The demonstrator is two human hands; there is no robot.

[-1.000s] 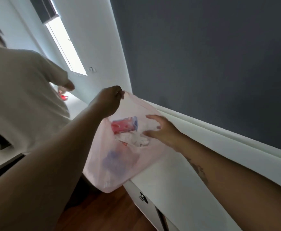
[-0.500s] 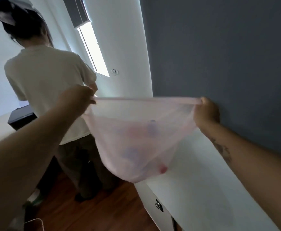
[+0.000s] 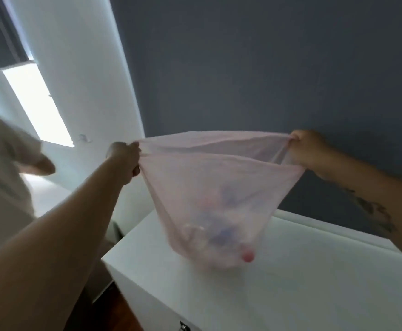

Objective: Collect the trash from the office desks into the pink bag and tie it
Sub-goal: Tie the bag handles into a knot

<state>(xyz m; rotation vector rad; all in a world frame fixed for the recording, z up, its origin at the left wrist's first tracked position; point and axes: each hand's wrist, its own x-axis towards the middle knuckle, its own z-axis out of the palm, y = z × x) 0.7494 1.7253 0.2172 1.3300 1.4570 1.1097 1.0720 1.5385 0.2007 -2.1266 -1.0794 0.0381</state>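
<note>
The thin pink bag [image 3: 209, 192] hangs in the air above a white cabinet top [image 3: 302, 271], its mouth stretched wide between my two hands. My left hand [image 3: 126, 156] is closed on the left corner of the rim. My right hand [image 3: 307, 149] is closed on the right corner, near the dark wall. Blurred trash [image 3: 221, 235] shows through the plastic at the bottom: white, blue and a red spot. The bag's underside sits just over the cabinet top; contact is unclear.
Another person in a beige shirt [image 3: 1, 177] stands close at the left. A dark blue-grey wall [image 3: 266, 68] fills the back, a white wall and bright window [image 3: 40, 108] the left. Brown wooden floor [image 3: 114, 314] shows beside the cabinet, with a metal latch [image 3: 183, 327] on its front.
My right hand moved from inside the bag to its right rim corner, and both hands pulled the mouth wide. The bag has since shifted right, over the cabinet top; the person slid left in view.
</note>
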